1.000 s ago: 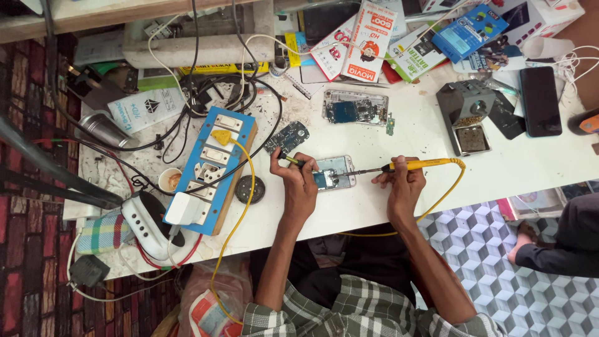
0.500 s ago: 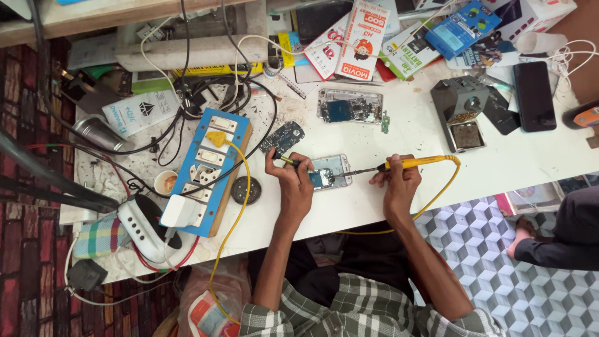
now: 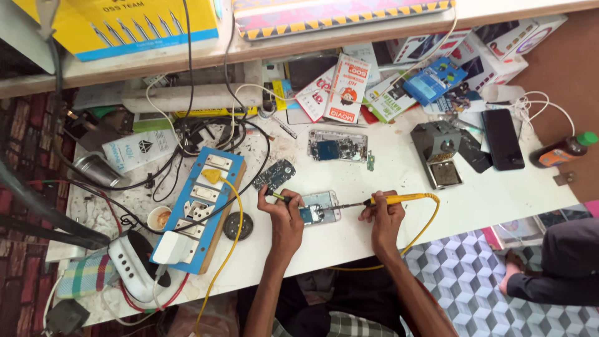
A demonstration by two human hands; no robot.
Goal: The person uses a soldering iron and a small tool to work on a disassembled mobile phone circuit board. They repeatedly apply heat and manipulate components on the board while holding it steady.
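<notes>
Head view: at lower centre of the white surface (image 3: 399, 181), the opened phone (image 3: 319, 208) lies light and fragile. The left hand (image 3: 284, 211) pinches tweezers (image 3: 279, 197); the right hand (image 3: 385, 215) grips the soldering iron (image 3: 399, 199) by its insulated yellow handle.

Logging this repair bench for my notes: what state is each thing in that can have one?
Opened phone: back off, insides showing, flat on the table.
Soldering iron: held, tip at the phone.
Right hand: gripping the iron.
Left hand: holding a thin tool at the phone.
Second phone: opened.
Black phone: screen dark.
Yellow plug: plugged into the power strip.
</notes>
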